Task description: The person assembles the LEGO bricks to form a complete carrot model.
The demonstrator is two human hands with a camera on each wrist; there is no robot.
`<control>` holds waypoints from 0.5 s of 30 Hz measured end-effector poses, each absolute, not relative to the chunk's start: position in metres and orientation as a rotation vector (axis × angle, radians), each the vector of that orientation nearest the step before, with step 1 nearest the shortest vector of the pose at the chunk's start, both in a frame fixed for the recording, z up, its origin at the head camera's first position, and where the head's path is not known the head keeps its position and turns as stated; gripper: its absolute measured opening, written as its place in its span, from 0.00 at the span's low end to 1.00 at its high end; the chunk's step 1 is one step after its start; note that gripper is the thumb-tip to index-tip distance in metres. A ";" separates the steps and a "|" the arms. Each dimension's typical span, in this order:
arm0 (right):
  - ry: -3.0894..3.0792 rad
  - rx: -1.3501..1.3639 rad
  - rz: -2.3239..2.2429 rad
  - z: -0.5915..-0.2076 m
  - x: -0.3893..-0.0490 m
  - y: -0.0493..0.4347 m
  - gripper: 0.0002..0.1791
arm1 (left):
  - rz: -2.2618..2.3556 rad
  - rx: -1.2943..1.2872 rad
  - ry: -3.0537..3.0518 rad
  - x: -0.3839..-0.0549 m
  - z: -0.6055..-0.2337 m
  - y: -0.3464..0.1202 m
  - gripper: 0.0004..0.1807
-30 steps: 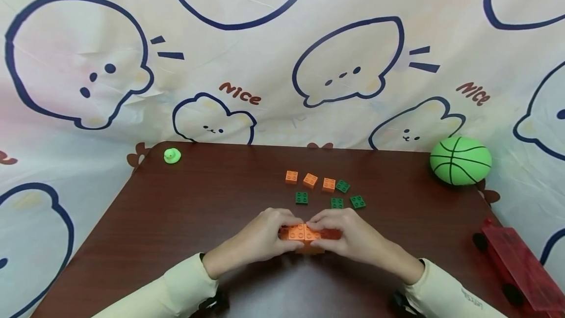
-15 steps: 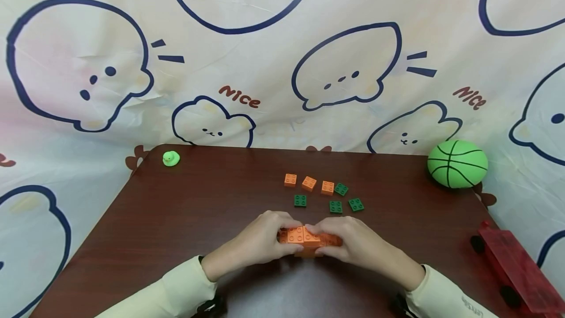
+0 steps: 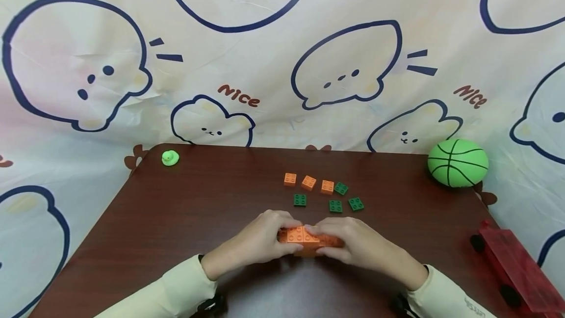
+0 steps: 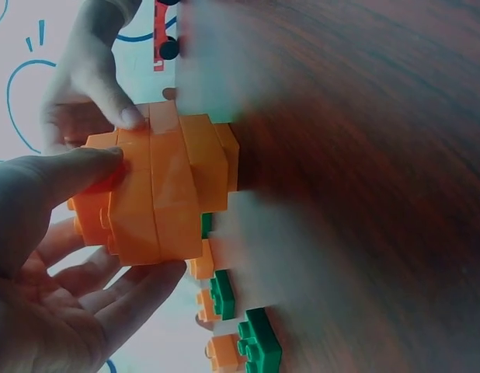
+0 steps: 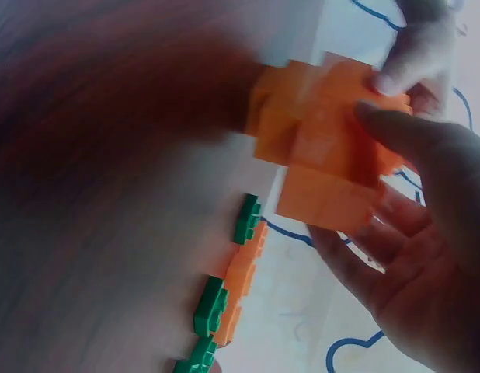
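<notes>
Both hands meet over a stepped build of orange toy bricks (image 3: 296,234), wide at the top and narrower toward the tabletop. My left hand (image 3: 271,237) grips its left end, thumb on the near side and fingers around the far side. On the right end, my right hand (image 3: 350,240) holds it the same way. Studs show on top between the hands. In the left wrist view the build (image 4: 174,194) narrows in steps down to the dark wood table (image 4: 364,194); palms and fingers hide parts of its ends.
Behind the hands lie loose orange bricks (image 3: 309,182) and several loose green bricks (image 3: 335,206). A green rubber duck (image 3: 169,158) sits at the far left corner, a green ball (image 3: 458,163) at the far right. A red toy car (image 3: 518,269) stands along the right edge.
My right thumb and fingers have shifted slightly right and toward me on the build, uncovering more of its front. My left hand keeps its grip. Loose bricks stay put.
</notes>
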State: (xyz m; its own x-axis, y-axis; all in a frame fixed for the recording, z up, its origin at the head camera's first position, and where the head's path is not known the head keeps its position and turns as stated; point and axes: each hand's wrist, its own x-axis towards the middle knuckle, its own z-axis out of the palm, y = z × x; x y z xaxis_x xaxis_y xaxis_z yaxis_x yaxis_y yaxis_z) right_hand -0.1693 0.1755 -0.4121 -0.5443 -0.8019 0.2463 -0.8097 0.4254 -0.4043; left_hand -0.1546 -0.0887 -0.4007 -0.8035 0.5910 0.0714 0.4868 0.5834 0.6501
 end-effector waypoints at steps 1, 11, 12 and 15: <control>-2.651 1.494 0.766 -0.411 -0.170 0.177 0.26 | 1.015 0.912 2.657 -0.155 -0.400 -0.089 0.19; -2.529 1.558 0.825 -0.421 -0.173 0.182 0.27 | 1.030 0.909 2.641 -0.155 -0.402 -0.089 0.17; -2.538 1.556 0.834 -0.422 -0.173 0.181 0.26 | 1.033 0.910 2.641 -0.155 -0.402 -0.089 0.17; -2.602 1.540 0.879 -0.421 -0.175 0.177 0.22 | 1.045 0.913 2.645 -0.155 -0.402 -0.089 0.17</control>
